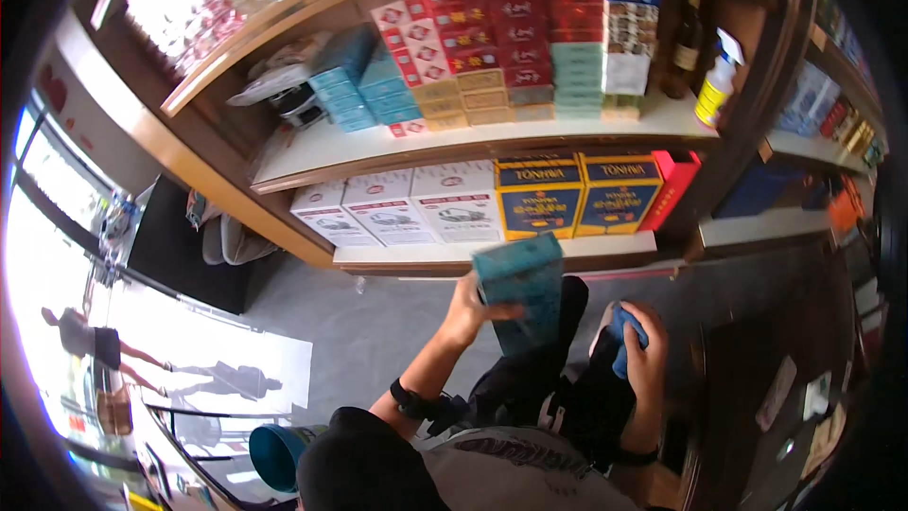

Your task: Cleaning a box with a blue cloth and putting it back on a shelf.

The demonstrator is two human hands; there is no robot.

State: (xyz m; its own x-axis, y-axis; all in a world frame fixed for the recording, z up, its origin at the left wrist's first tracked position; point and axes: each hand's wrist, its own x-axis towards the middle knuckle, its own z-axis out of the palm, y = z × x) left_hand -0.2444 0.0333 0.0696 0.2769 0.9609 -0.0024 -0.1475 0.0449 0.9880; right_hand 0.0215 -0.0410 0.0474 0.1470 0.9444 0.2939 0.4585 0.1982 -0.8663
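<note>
My left hand (468, 312) grips a flat teal carton (521, 284) by its near left side, thumb across the face. The carton is tilted and held above my lap, with its far end close to the front edge of the lower shelf. Bunched in my right hand (647, 355) is a blue cloth (626, 341), held over my right knee and apart from the carton. Stacks of similar light-blue cartons (386, 96) stand on the shelf above, left of red and gold cartons (461, 28).
Below, white boxes (454, 206) and blue-and-yellow boxes (540, 199) line the low shelf. A spray bottle (716, 81) and a dark glass bottle (686, 42) stand at the right. A teal bin (275, 458) is behind on the left; a dark table (752, 369) is at right. Someone walks far left.
</note>
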